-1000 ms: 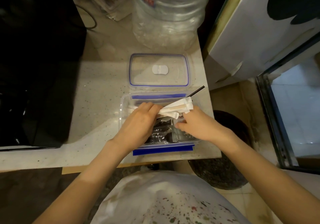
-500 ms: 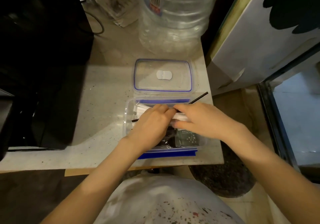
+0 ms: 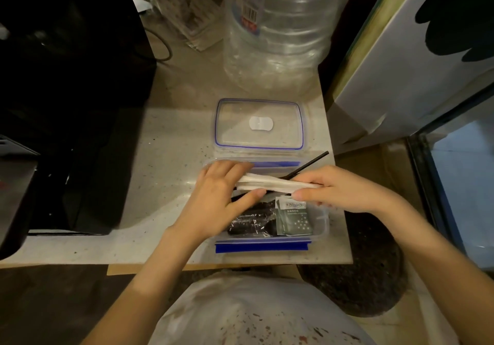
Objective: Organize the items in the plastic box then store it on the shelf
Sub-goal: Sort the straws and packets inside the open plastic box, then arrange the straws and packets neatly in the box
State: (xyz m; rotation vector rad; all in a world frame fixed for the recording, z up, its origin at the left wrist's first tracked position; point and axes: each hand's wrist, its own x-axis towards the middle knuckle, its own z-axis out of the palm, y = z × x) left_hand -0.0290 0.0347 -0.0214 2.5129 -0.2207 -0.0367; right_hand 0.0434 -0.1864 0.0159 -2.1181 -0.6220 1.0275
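A clear plastic box (image 3: pixel 322 225) with blue clips stands open at the counter's front edge. Its lid (image 3: pixel 258 123) lies flat just behind it. Both hands hold a bundle of white paper-wrapped sticks (image 3: pixel 270 183) across the box's back part: my left hand (image 3: pixel 219 200) pinches the left end, my right hand (image 3: pixel 339 189) pinches the right end. A thin black stick (image 3: pixel 310 164) pokes out past the box's back right corner. Inside the box lie grey-green sachets (image 3: pixel 292 217) and black items in clear wrap (image 3: pixel 251 223).
A large clear water bottle (image 3: pixel 278 29) stands behind the lid. A black appliance (image 3: pixel 66 99) fills the counter's left side, with cables and a packet (image 3: pixel 187 18) at the back. A white panel (image 3: pixel 401 77) and a glass tank (image 3: pixel 465 184) are to the right. A dark round bin (image 3: pixel 361 278) sits below.
The hands have spread apart along the white bundle, which now lies level across the box. The sachets, covered by the right hand half a second ago, show again.
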